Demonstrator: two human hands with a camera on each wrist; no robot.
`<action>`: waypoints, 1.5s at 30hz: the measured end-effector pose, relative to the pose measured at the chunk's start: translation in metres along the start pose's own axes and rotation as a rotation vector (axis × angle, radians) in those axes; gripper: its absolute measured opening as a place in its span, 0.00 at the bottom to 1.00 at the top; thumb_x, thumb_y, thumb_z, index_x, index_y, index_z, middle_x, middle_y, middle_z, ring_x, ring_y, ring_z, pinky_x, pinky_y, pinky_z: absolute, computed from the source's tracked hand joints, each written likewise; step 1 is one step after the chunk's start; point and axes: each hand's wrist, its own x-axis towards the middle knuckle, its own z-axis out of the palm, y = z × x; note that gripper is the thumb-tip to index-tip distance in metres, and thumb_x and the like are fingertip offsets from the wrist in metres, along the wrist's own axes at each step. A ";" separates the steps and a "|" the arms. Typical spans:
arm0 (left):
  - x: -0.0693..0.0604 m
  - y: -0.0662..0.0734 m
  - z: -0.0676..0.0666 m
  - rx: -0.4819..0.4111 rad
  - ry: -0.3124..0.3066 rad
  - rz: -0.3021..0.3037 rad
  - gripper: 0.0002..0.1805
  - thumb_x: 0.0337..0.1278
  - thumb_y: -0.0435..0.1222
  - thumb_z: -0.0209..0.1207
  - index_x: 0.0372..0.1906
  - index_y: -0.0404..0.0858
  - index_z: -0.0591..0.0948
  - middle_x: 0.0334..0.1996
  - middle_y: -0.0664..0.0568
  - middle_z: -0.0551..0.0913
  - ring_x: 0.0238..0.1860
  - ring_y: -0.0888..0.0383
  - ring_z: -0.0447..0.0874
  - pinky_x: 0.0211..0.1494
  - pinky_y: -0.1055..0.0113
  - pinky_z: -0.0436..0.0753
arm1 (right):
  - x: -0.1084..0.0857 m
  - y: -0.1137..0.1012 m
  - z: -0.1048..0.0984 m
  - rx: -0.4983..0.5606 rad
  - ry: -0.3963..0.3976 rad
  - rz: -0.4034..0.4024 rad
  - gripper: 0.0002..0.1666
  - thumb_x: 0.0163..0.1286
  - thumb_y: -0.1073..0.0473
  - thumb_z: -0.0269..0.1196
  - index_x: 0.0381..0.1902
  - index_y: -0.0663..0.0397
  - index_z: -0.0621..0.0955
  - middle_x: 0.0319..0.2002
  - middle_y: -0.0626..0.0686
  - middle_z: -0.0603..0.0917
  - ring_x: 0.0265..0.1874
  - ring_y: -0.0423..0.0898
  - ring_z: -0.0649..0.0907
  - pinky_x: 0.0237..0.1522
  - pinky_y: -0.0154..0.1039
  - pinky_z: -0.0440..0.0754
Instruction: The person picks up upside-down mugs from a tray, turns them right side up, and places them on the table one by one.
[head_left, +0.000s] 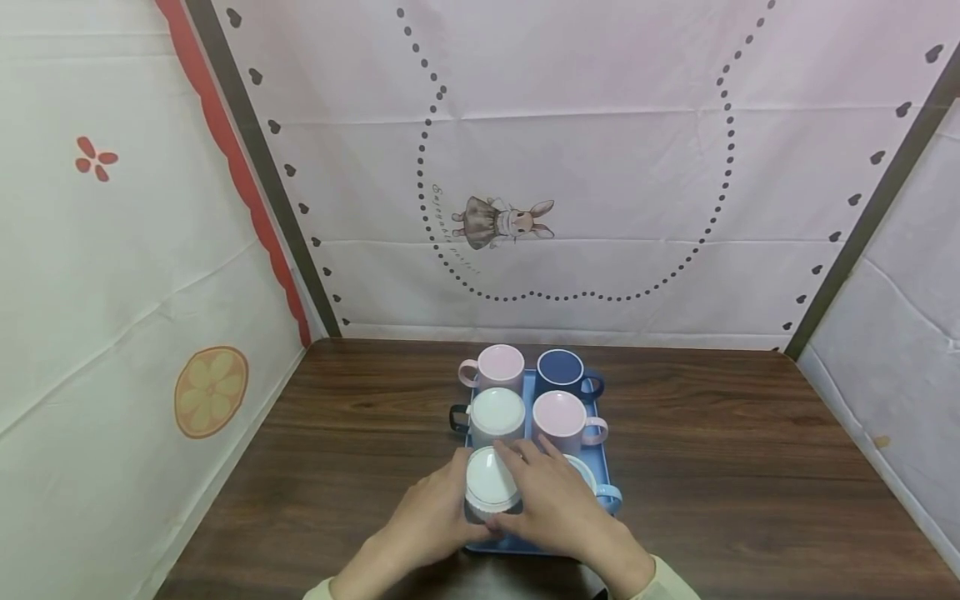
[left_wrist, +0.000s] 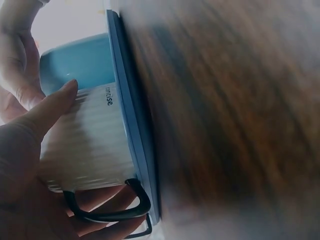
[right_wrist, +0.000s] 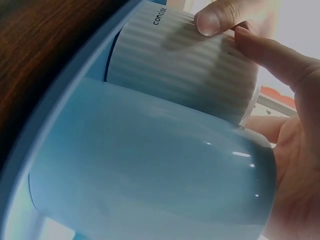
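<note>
A white ribbed mug (head_left: 492,477) with a black handle (left_wrist: 102,216) and the word "concise" on its side stands at the front left of a blue tray (head_left: 596,458). My left hand (head_left: 431,517) holds it from the left, thumb on its near side and fingers reaching behind by the handle. From the right, my right hand (head_left: 558,504) grips the same mug, its thumb meeting the left thumb at the front. Beside it, partly under my right hand, is a light blue mug (right_wrist: 150,160); its handle (head_left: 611,495) points right.
Behind on the tray stand another white mug (head_left: 497,414) with a black handle, a pink mug (head_left: 560,414), a second pink mug (head_left: 501,365) and a navy mug (head_left: 559,367). Brown wooden table (head_left: 712,467) surrounds the tray. Printed cloth walls (head_left: 600,183) enclose the back and sides.
</note>
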 end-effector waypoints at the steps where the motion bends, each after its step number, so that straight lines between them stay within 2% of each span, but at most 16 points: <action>1: 0.000 0.001 0.000 0.002 0.006 -0.001 0.51 0.41 0.58 0.78 0.67 0.39 0.67 0.53 0.46 0.86 0.49 0.49 0.89 0.42 0.56 0.88 | 0.000 0.000 0.000 -0.001 0.004 -0.001 0.56 0.54 0.36 0.78 0.73 0.57 0.73 0.64 0.58 0.82 0.68 0.58 0.79 0.78 0.59 0.65; 7: 0.000 0.004 0.001 0.026 0.039 -0.008 0.51 0.40 0.61 0.77 0.65 0.39 0.69 0.49 0.47 0.87 0.46 0.51 0.89 0.39 0.57 0.87 | -0.001 0.000 0.001 0.009 0.026 0.006 0.55 0.53 0.35 0.78 0.73 0.57 0.74 0.63 0.58 0.82 0.68 0.63 0.78 0.74 0.60 0.71; 12: -0.001 0.003 0.001 0.044 0.034 -0.025 0.50 0.40 0.61 0.77 0.65 0.40 0.69 0.48 0.48 0.87 0.43 0.53 0.89 0.37 0.59 0.85 | -0.001 0.001 0.003 0.023 0.042 0.004 0.55 0.52 0.35 0.79 0.71 0.56 0.76 0.62 0.57 0.83 0.68 0.65 0.77 0.73 0.60 0.72; 19: -0.003 0.002 0.000 0.035 0.015 -0.051 0.51 0.39 0.62 0.77 0.65 0.39 0.69 0.48 0.47 0.87 0.43 0.53 0.89 0.38 0.59 0.86 | 0.000 0.001 0.003 0.046 0.036 0.000 0.55 0.51 0.34 0.79 0.70 0.55 0.76 0.62 0.57 0.83 0.67 0.64 0.78 0.73 0.60 0.72; 22: -0.004 0.003 -0.002 0.036 0.021 -0.053 0.51 0.39 0.63 0.77 0.65 0.39 0.70 0.48 0.48 0.87 0.43 0.54 0.89 0.38 0.59 0.86 | 0.000 0.001 0.002 0.052 0.044 -0.005 0.55 0.50 0.34 0.79 0.70 0.55 0.77 0.61 0.56 0.83 0.65 0.60 0.80 0.75 0.59 0.70; 27: -0.004 0.007 -0.007 0.044 0.061 -0.055 0.52 0.36 0.62 0.78 0.64 0.40 0.71 0.46 0.49 0.87 0.42 0.55 0.88 0.38 0.59 0.85 | -0.001 0.001 0.000 0.054 0.083 -0.017 0.55 0.49 0.33 0.79 0.70 0.52 0.77 0.60 0.53 0.83 0.63 0.54 0.81 0.75 0.58 0.71; 33: -0.004 0.014 -0.014 0.063 0.128 -0.048 0.52 0.32 0.62 0.79 0.64 0.42 0.72 0.43 0.53 0.88 0.40 0.57 0.87 0.36 0.62 0.83 | -0.004 -0.001 -0.006 0.070 0.148 -0.024 0.54 0.49 0.30 0.79 0.70 0.47 0.78 0.61 0.48 0.83 0.62 0.50 0.80 0.63 0.54 0.81; 36: -0.003 0.019 -0.019 0.056 0.148 -0.042 0.52 0.32 0.61 0.79 0.64 0.42 0.72 0.43 0.54 0.88 0.40 0.59 0.86 0.37 0.62 0.83 | -0.005 -0.001 -0.011 0.101 0.184 -0.028 0.55 0.49 0.29 0.78 0.71 0.46 0.77 0.61 0.47 0.83 0.59 0.45 0.80 0.59 0.51 0.83; 45: -0.001 0.034 -0.034 0.059 0.221 -0.023 0.52 0.27 0.57 0.81 0.64 0.44 0.73 0.41 0.55 0.86 0.40 0.60 0.83 0.41 0.61 0.82 | -0.005 -0.001 -0.019 0.201 0.284 -0.051 0.55 0.51 0.28 0.77 0.72 0.47 0.76 0.61 0.47 0.82 0.56 0.42 0.80 0.57 0.46 0.84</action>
